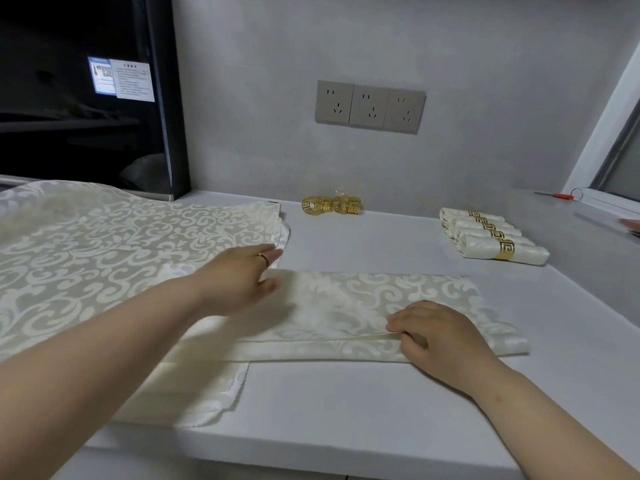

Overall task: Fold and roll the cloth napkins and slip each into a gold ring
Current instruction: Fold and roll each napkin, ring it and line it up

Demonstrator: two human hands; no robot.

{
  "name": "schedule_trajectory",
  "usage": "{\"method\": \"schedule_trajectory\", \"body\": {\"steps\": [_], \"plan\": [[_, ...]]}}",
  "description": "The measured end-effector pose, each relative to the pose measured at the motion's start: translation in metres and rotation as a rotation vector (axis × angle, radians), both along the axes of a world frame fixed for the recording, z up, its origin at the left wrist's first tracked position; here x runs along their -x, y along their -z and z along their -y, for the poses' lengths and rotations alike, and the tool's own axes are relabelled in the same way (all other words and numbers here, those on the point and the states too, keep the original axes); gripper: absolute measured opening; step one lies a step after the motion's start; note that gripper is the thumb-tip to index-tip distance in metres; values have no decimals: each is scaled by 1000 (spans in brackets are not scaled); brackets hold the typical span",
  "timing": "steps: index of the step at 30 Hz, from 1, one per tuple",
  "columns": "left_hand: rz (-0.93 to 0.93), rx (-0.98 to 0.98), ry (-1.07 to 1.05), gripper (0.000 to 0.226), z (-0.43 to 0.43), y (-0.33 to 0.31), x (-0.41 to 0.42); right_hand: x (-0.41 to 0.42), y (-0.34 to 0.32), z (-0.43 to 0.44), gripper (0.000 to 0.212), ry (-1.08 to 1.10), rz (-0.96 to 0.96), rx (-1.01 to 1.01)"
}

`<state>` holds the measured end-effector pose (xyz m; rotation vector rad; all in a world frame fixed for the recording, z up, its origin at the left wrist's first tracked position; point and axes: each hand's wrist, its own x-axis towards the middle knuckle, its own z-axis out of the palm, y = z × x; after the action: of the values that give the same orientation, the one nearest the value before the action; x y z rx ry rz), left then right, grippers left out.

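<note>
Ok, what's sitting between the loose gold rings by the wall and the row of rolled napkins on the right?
Nothing: in the head view only bare counter separates the gold rings from the rolled napkins.

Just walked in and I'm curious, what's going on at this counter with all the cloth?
A person is folding a cream patterned napkin on the white counter. The right hand grips the napkin's near edge, and the left hand rests with straight fingers at its left end. A pile of unfolded napkins lies to the left. Loose gold rings sit by the wall. Several rolled napkins, already in rings, lie on the right.
</note>
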<state>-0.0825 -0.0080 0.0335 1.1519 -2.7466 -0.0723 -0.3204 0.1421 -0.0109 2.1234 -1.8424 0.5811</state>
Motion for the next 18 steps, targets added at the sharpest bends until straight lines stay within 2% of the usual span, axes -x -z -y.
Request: {"method": "schedule_trajectory", "body": {"steps": [4, 7, 10, 11, 14, 18], "plan": [[110, -136, -45, 57, 5, 22, 37, 3, 2, 0, 31, -4, 3, 17], [176, -148, -37, 56, 1, 35, 45, -1, 0, -1, 31, 7, 38, -21], [197, -137, -28, 55, -1, 36, 43, -9, -12, 6, 49, 79, 172, -76], [196, -142, -25, 56, -1, 36, 42, -13, -17, 11, 50, 94, 205, -107], [197, -173, -23, 58, -4, 37, 39, -34, -34, 38, 31, 112, 257, -240], [179, -164, -6, 57, -5, 41, 32, -65, -36, 85, 42, 142, 217, -411]]}}
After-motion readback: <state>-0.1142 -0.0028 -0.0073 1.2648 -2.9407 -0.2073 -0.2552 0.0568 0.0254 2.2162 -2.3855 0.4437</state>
